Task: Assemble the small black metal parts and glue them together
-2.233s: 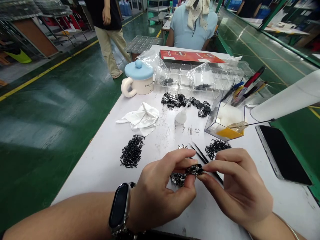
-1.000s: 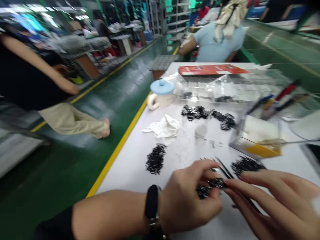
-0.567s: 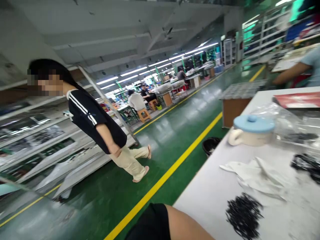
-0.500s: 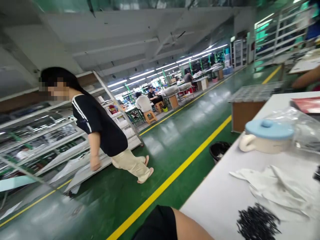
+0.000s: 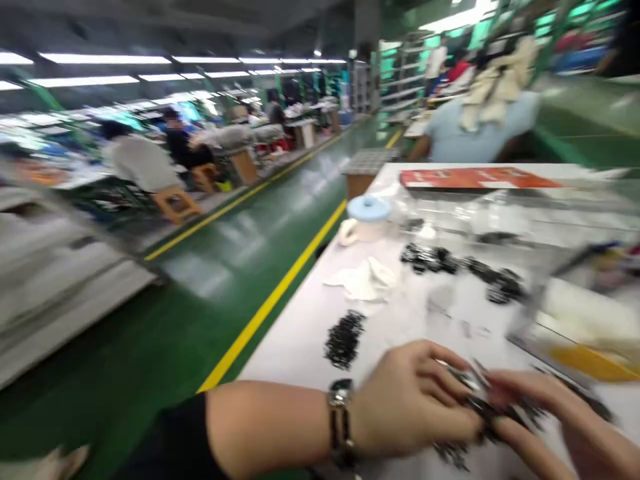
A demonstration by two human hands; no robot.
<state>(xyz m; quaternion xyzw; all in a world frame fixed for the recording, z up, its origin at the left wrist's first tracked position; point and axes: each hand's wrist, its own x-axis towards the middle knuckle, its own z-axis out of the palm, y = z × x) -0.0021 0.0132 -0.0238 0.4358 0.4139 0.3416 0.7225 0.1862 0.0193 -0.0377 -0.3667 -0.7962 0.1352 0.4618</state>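
Head view: your left hand [image 5: 417, 410] and right hand [image 5: 565, 413] together pinch a small, blurred dark part [image 5: 484, 408] over the counter [image 5: 295, 353].

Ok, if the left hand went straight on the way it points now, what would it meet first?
Probably the bare right hand, facing the left hand across the small, shiny black part held between them; blur hides any gap.
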